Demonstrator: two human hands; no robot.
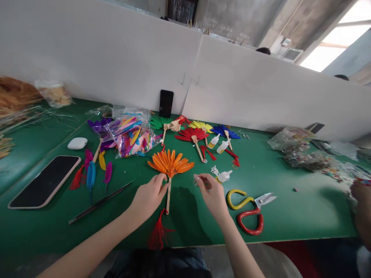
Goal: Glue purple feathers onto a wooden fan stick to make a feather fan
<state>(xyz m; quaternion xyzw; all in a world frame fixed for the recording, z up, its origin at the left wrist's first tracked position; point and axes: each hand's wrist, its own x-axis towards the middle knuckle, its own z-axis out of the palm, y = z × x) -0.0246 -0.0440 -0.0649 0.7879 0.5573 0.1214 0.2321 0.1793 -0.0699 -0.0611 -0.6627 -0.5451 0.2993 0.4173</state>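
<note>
An orange feather fan (171, 163) with a wooden stick and a red tassel (158, 233) lies on the green table (290, 216) in front of me. My left hand (149, 196) pinches the stick just below the feathers. My right hand (211, 192) hovers to the right of the fan, fingers pinched together on something tiny I cannot make out. A small white glue bottle (223, 176) and a cluster of white beads (214, 170) lie just beyond my right hand.
Scissors with yellow and red handles (249, 210) lie at right. Finished fans (193, 135), two more bottles (218, 143), a bag of coloured feathers (131, 135), loose feathers (91, 173), a phone (45, 180), a dark rod (100, 202) and a white case (77, 143) spread around. Another person's hand (361, 197) is far right.
</note>
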